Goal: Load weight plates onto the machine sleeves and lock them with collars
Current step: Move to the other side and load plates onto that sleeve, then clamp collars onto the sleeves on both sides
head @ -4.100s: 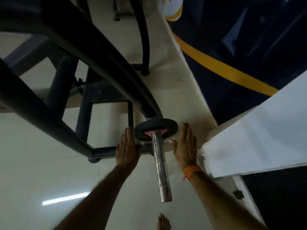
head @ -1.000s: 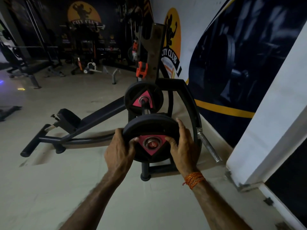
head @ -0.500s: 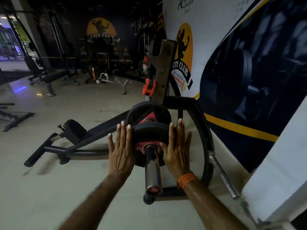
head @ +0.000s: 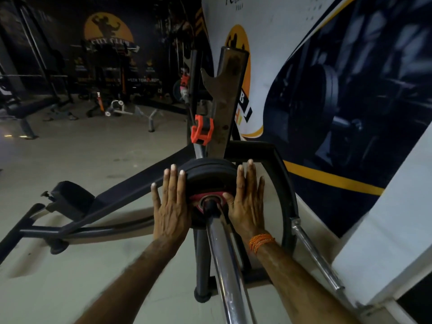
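A black weight plate (head: pixel 208 181) with a red hub sits on the chrome machine sleeve (head: pixel 230 272), pressed against a second black plate just behind it. My left hand (head: pixel 170 206) lies flat on the plate's left face, fingers straight and together. On the right face rests my right hand (head: pixel 247 202), also flat, with an orange thread band at the wrist. Neither hand curls around the plate. An orange collar (head: pixel 202 132) hangs clipped on a thin upright rod above the plates, apart from both hands.
The machine's black frame (head: pixel 284 188) curves around the plates on the right. A second chrome sleeve (head: pixel 313 256) sticks out lower right, close to the white wall ledge (head: pixel 383 230). A black padded lever arm (head: pixel 72 199) stretches left over the floor. Other gym machines stand far back.
The front plate has slid further down the sleeve until it meets the rear plate. Both hands followed it with flat palms, and more bare chrome sleeve shows toward me.
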Demonstrator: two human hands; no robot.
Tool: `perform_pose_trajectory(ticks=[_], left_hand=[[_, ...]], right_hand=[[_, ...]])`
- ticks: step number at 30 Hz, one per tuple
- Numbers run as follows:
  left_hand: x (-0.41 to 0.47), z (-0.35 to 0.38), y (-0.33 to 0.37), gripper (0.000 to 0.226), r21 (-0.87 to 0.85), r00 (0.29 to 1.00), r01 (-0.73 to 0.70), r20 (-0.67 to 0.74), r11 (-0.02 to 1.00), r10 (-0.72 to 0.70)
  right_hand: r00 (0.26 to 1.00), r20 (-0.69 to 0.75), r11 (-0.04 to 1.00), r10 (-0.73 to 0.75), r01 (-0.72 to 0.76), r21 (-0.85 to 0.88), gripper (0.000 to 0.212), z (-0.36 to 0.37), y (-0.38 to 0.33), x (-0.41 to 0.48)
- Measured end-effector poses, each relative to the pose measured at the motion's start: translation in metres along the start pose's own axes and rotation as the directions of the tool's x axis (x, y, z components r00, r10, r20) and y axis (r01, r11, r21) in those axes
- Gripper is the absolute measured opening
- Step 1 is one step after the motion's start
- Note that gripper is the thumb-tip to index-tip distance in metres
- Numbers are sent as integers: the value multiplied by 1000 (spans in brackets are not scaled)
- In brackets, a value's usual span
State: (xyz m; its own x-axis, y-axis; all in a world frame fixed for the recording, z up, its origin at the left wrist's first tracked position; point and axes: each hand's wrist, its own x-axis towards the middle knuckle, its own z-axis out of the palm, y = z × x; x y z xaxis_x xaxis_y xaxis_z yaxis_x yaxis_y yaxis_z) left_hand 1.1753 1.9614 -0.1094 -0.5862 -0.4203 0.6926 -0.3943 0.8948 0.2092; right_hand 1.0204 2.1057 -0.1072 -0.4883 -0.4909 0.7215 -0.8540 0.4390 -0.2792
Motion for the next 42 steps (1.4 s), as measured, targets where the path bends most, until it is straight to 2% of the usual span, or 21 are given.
perform_pose_trajectory(ticks=[7,12,14,16,19,21,23,26,30,33,34,37,40,42], left_hand=[[6,7,-9,108,-66,998,-67,-21,996,66],[4,-3,-8,110,-110,997,-17,72,994,25],[3,-11,-9,98,-148,995,-29,95,989,43],[8,-20,-12,80,-267,994,-41,83,963,65],[38,-32,-16,71,-436,997,62,73,898,-33],[71,-35,-20,72,-519,984,157,157,840,-88],[108,-29,-25,68,-600,964,211,259,772,-62],[158,-13,-31,61,-665,937,298,339,685,-78],[215,3,-34,74,-701,839,517,529,491,-128],[240,15,-28,107,-614,717,686,660,391,-224],[244,19,-24,104,-604,696,711,676,359,-241],[249,25,-16,61,-627,678,735,682,258,-274],[253,27,-20,53,-629,664,747,700,214,-261],[254,25,-27,49,-643,680,733,695,223,-232]], right_hand=[[1000,-2,996,29,-29,84,77,1,-5,5],[999,40,991,-1,-4,137,80,-10,-1,5],[999,30,985,24,-29,170,75,-18,-6,7],[998,-15,977,62,-58,203,71,-28,-20,16],[992,30,959,119,-122,256,67,-41,-44,45],[981,145,945,126,-163,285,65,-46,-55,65],[967,216,927,139,-204,316,57,-45,-59,79],[959,217,923,182,-243,300,45,-38,-60,86],[944,243,900,221,-294,321,34,-36,-60,87],[931,287,894,227,-316,317,35,-38,-60,88],[927,294,893,231,-322,314,35,-38,-61,88],[926,289,887,243,-333,322,31,-40,-64,88],[920,310,889,238,-336,313,30,-45,-68,88],[915,324,884,242,-345,314,32,-47,-69,89]])
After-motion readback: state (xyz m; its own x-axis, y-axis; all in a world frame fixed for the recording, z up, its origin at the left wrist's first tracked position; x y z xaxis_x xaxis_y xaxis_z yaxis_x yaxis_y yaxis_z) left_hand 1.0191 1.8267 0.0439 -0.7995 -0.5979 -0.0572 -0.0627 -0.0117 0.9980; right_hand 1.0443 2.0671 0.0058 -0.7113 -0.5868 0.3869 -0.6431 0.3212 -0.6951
